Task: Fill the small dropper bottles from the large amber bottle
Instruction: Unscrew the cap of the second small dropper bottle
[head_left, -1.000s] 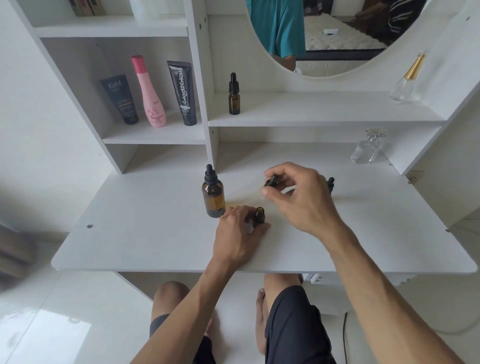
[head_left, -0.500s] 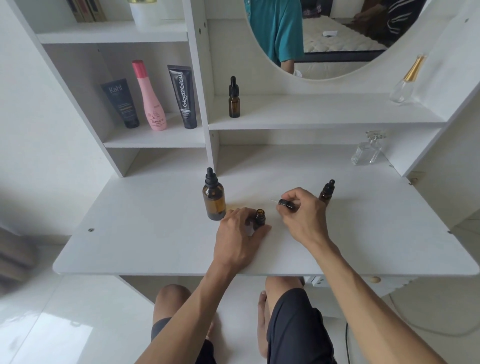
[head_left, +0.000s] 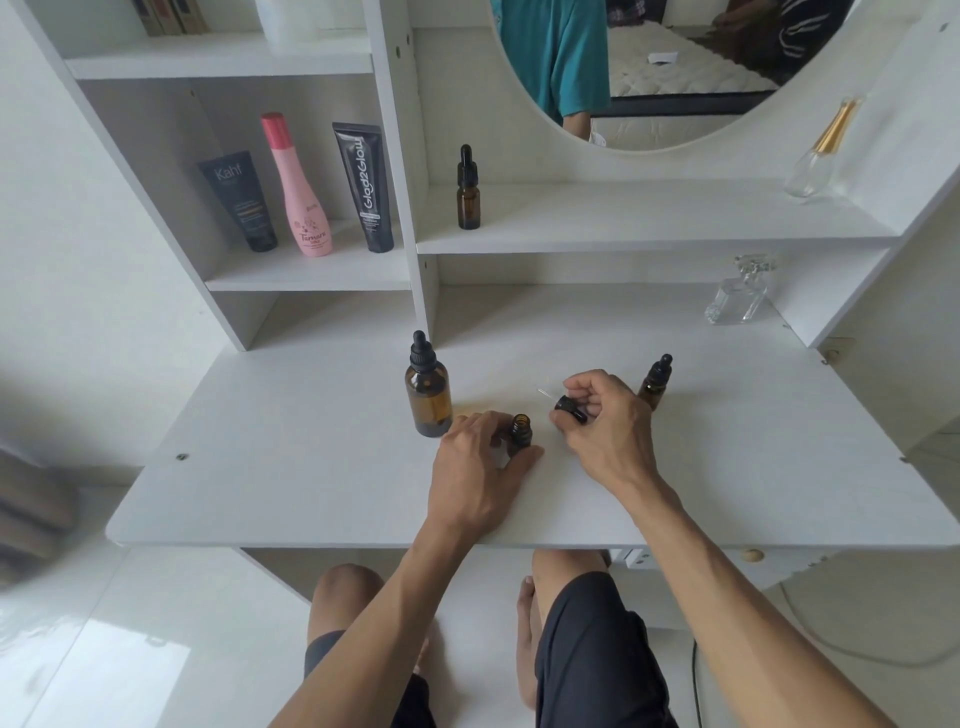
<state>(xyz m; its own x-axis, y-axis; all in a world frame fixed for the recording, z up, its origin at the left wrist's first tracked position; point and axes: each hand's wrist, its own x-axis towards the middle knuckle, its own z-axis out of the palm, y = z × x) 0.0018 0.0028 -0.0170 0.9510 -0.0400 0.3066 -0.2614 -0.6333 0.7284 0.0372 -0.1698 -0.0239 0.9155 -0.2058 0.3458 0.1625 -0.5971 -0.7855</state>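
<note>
Right hand: the right hand (head_left: 605, 423) sits right of frame centre, fingers curled, pinching the dropper cap (head_left: 570, 408) it has taken off a small bottle.
Dropper cap axis: roughly level, black bulb end in the fingers, thin glass pipette pointing toward the upper left of the frame; whether it rests on the desk (head_left: 311, 467) or hangs just above it cannot be told.
Left hand: the left hand (head_left: 480, 465) lies just left of the right hand, palm low on the desk, thumb and fingers curled round the base of the open small bottle (head_left: 520, 434).
Open small bottle: upright, mouth uncovered, standing between the two hands at frame centre.
Large amber bottle: the large amber bottle (head_left: 427, 392) stands upright and capped, just up-left of the left hand, close to its knuckles.
Governing relation: the source bottle lies on the left hand's side, well across from the right hand; the left hand is nearer.
Judgement: the right hand likely must release the cap before the source bottle can be opened.
Other small bottles: a capped small bottle (head_left: 655, 382) just behind the right hand; a shelf bottle (head_left: 468, 192) in the upper centre.
</note>
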